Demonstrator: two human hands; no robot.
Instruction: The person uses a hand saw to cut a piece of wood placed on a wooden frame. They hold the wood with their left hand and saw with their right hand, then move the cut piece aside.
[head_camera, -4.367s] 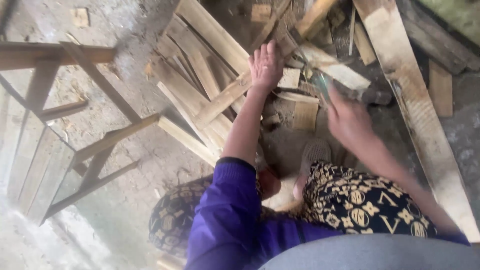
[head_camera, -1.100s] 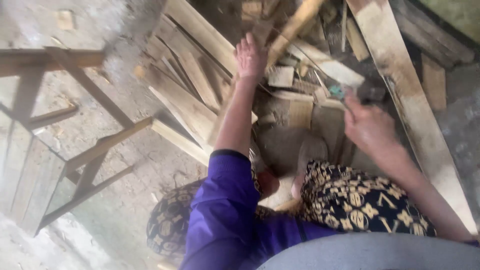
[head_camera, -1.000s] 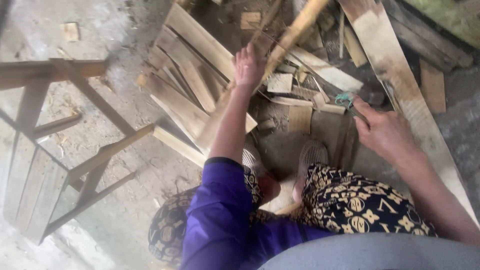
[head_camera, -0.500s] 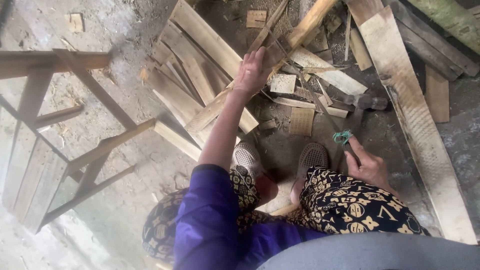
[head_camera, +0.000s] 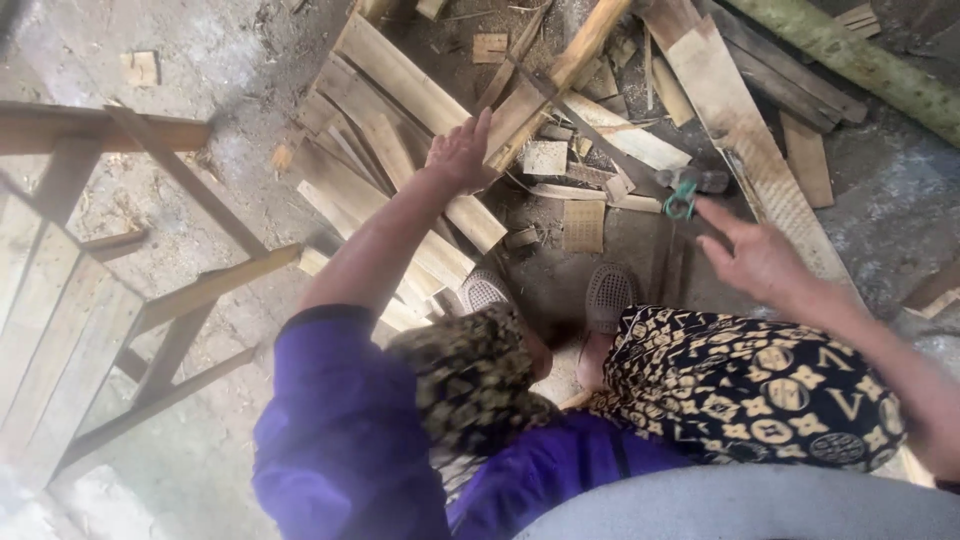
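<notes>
crouching over a litter of split wood, left hand (head_camera: 458, 155) laid with fingers loosely spread against the lower end of a slanting wooden stick (head_camera: 555, 85), touching but not clamped round it. right hand (head_camera: 755, 255) open, fingers apart and empty, hovering just right of a small hatchet with a green loop on its handle (head_camera: 684, 193), which lies on the ground just right of the stick's foot. best done, probably, by closing the left fingers well below the stick's upper end and keeping both sandalled feet (head_camera: 545, 295), near below the stick, tucked back. flat planks (head_camera: 400, 190) piled left of the stick, long board (head_camera: 750, 140) to its right.
</notes>
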